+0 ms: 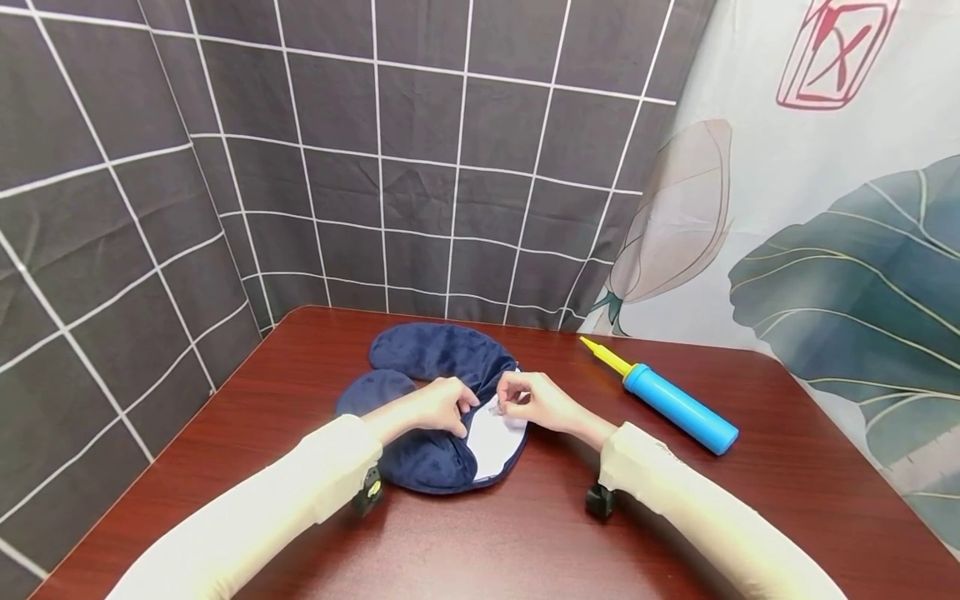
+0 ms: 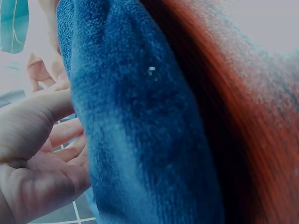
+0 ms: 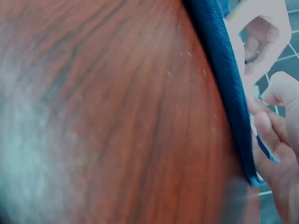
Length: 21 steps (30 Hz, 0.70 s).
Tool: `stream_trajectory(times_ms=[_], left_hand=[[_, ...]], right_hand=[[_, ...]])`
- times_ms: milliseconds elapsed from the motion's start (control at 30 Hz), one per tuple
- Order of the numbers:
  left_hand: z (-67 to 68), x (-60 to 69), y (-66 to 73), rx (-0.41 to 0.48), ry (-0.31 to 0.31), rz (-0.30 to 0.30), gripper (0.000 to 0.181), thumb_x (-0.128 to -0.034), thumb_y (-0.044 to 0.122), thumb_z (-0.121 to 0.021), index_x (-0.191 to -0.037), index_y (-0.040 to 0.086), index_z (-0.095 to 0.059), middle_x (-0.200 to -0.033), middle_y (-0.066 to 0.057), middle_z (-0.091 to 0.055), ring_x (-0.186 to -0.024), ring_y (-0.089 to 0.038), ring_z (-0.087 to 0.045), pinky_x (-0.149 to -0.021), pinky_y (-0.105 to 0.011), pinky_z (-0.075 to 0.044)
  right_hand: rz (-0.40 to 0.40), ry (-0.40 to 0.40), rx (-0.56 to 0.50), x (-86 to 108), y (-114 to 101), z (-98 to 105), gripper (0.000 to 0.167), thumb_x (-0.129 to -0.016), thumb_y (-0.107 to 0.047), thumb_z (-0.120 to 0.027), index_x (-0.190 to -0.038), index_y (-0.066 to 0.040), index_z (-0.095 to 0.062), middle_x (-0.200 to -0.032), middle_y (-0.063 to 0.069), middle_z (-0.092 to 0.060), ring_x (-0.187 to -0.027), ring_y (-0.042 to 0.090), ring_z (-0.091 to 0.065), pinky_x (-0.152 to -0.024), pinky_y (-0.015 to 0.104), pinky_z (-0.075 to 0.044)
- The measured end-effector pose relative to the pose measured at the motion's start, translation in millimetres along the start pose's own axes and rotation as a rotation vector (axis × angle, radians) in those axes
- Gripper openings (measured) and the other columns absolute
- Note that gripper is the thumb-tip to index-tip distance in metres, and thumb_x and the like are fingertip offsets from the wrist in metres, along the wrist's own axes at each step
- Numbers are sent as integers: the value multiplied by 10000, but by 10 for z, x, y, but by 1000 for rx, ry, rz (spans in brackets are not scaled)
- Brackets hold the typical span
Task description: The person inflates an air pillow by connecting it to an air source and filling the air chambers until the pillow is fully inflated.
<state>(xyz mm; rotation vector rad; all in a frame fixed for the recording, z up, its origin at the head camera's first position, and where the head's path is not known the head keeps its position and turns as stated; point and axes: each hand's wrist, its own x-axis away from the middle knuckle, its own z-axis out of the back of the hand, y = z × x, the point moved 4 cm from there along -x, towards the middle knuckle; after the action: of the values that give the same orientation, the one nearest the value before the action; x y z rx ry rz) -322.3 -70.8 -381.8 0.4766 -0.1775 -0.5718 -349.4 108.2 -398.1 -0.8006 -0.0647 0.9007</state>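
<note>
A navy plush U-shaped neck pillow (image 1: 442, 348) lies on the table, its cover gaping at the right with a zipper along the edge. White inner material (image 1: 497, 448) shows through that gap. My left hand (image 1: 437, 406) has its fingers bent at the left edge of the opening and holds the cover there. At the upper part of the white material, my right hand (image 1: 543, 403) pinches a small clear valve (image 1: 494, 407) between thumb and fingers. Blue plush (image 2: 135, 121) hides part of the left fingers in the left wrist view.
A blue hand pump (image 1: 681, 410) with a yellow nozzle lies right of the pillow on the reddish-brown table (image 1: 480, 550). Dark grid-patterned cloth (image 1: 420, 117) hangs behind and at the left. A white leaf-print cloth (image 1: 765, 208) hangs at the right.
</note>
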Motion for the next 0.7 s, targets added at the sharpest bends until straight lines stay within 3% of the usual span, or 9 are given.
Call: stream_trajectory(times_ms=[300,533,700], left_hand=[[38,1,27,-3,-7,26,438,-703,54,-837,-1120,-3,-714,-880,-37,-710,-825,-120,-620,-815,-241,-509],[7,15,13,7,-16,13,427,-709,60,-836,-1112,0,-709,-878,-43,-705,-776,-98,-603,-767,-219,-504],[-14,27,13,19,18,-8,378,-707,76,-830,-1052,31,-683,-863,-46,-683,-802,-119,-594,-792,-231,-487]], right_hand=[[-52,-3,10,-11,22,38,132,-847,-84,-752,-881,-103,-625,-838,52,-697,-754,67,-597,-731,205,-538],[-89,28,53,14,-62,9,163,-837,-98,-769,-923,-70,-633,-821,69,-693,-725,80,-589,-702,195,-517],[-99,9,128,14,-62,2,117,-842,-126,-759,-942,-111,-700,-801,17,-702,-706,41,-576,-694,183,-510]])
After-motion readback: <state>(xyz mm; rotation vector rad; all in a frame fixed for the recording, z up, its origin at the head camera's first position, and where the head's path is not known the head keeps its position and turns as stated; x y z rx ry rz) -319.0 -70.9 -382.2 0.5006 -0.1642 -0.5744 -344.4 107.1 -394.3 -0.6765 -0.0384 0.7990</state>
